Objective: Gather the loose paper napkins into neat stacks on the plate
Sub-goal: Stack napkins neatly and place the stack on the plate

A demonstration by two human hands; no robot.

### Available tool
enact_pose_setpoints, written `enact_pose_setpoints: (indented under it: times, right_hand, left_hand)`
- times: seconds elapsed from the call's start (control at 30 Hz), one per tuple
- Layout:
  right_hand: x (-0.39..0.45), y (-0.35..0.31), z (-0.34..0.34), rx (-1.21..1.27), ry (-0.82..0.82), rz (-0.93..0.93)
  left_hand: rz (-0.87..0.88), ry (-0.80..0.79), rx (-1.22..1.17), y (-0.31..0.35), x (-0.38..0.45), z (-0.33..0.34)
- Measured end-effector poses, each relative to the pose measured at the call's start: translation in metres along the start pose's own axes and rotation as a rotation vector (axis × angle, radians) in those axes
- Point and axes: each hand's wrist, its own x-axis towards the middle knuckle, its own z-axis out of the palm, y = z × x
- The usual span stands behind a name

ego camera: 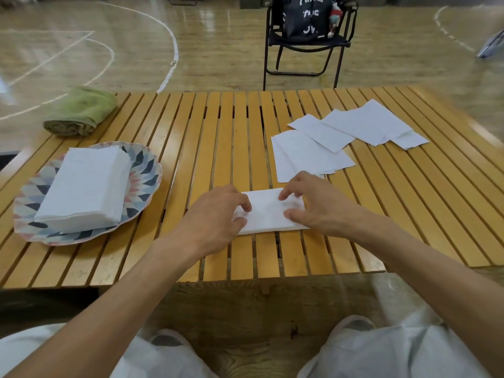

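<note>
— Head camera is showing two hands. Why are they sitting on that folded napkin [268,211]?

— They are likely squaring it up before it is going onto the plate [141,186], beside the stack [84,186]. The left hand [215,214] is pinching one end. The right hand [308,205] is gripping the other end with bent fingers. Loose napkins [341,137] are waiting to the right.

Matt white paper napkins [272,211], glossy slatted wood table [218,132], soft green cloth [81,111]
</note>
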Motion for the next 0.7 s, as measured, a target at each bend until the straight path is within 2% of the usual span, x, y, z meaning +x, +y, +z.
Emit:
enact_pose_setpoints:
  times: [0.1, 0.2, 0.27, 0.37, 0.53, 0.7]
  right_hand:
    - [0.001, 0.0, 0.004, -0.082, -0.075, 0.0]
    - [0.004, 0.003, 0.002, -0.037, -0.077, 0.009]
    - [0.006, 0.007, -0.001, 0.008, 0.001, 0.037]
    - [0.012, 0.015, -0.007, -0.075, 0.115, 0.111]
    - [0.014, 0.028, -0.002, -0.226, -0.041, 0.166]
    - [0.019, 0.031, -0.002, -0.249, -0.002, 0.184]
  left_hand:
    - [0.006, -0.05, 0.056, 0.002, 0.0, 0.004]
    - [0.003, -0.061, 0.071, 0.002, 0.001, 0.006]
    - [0.008, -0.066, 0.075, 0.001, 0.002, 0.007]
    - [0.013, -0.066, 0.069, 0.0, 0.002, 0.007]
    - [0.023, -0.067, 0.066, -0.002, 0.003, 0.009]
    - [0.029, -0.058, 0.062, -0.004, 0.003, 0.009]
